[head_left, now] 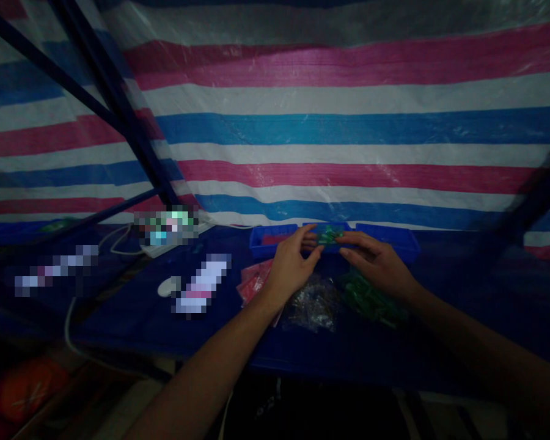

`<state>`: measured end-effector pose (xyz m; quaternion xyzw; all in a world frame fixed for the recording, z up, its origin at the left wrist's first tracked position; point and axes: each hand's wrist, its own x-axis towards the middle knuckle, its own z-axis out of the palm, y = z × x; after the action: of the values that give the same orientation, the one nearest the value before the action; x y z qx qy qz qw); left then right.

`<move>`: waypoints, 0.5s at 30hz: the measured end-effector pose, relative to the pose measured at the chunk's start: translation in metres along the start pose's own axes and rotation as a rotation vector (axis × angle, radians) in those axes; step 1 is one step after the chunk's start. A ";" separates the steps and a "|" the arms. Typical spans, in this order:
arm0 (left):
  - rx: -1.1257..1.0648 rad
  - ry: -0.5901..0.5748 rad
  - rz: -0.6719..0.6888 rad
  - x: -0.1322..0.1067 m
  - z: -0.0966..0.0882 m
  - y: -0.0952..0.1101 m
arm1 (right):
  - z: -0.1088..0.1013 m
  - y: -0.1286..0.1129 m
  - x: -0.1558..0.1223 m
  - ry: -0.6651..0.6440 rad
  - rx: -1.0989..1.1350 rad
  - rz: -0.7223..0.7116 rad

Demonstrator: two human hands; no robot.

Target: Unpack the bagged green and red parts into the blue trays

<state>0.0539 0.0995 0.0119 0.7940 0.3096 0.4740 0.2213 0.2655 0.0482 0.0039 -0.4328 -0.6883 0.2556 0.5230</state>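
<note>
A small clear bag of green pieces (pixel 330 234) is between my two hands, in front of the blue trays. My left hand (pixel 293 260) has its fingers curved around the bag's left side, thumb below. At its right side, my right hand (pixel 378 263) holds it with bent fingertips. The exact finger contact is too dim to make out. Beneath my hands on the blue table lie a heap of clear bags with small contents (pixel 315 305) and a pile of green bags (pixel 376 299). Red-and-pink packets (pixel 254 281) lie partly behind my left wrist.
Blue trays stand in a row at the back, among them a left tray (pixel 256 249) with red contents and a right tray (pixel 401 243). To the left are a round white object (pixel 168 286), a power strip (pixel 162 245) with cables, and blue metal bars (pixel 142 153). A striped sheet (pixel 348 128) hangs behind.
</note>
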 end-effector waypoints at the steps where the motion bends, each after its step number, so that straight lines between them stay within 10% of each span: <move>1: 0.048 0.004 0.014 0.000 -0.001 -0.001 | -0.001 0.001 0.001 0.033 -0.034 -0.011; 7: 0.317 -0.187 0.110 -0.005 -0.004 0.004 | -0.009 0.013 0.006 0.158 -0.470 -0.211; 15: 0.431 -0.407 0.184 -0.012 -0.001 0.003 | -0.010 0.025 0.007 -0.061 -0.697 -0.323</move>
<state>0.0496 0.0885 0.0067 0.9261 0.2789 0.2467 0.0616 0.2824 0.0655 -0.0091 -0.4630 -0.8085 -0.0667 0.3572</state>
